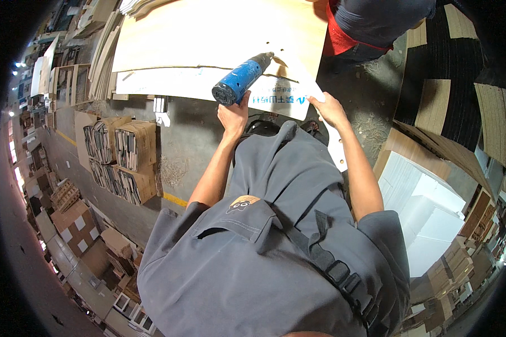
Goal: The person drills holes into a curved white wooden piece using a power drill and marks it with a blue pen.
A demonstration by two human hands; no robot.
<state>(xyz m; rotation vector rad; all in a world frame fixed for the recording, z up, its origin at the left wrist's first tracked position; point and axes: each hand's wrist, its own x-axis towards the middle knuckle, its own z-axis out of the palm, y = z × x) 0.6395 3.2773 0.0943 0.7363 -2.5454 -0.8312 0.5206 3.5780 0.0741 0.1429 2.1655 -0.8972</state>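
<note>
My left hand [233, 114] grips a blue pistol-grip power drill [243, 79] from below. Its black nose points away from me, over the far part of a narrow white strip panel [335, 147]. My right hand [329, 110] pinches this strip by its edge, thumb on top. Small round holes show near the strip's close end, which hangs past the work surface beside my leg. Under the drill lie a pale wood-faced sheet [160, 50], overexposed in places, and a white sheet with blue printing [278, 99]. The drill's tip is in shadow, so contact with the strip cannot be told.
A co-worker in dark clothing and red cloth [339, 33] stands at the far right corner. Strapped bundles of boards [135, 145] are stacked on the floor to the left. White panels [426, 210] are piled at right, near dark and tan boards [434, 105]. Long strips [105, 59] lie far left.
</note>
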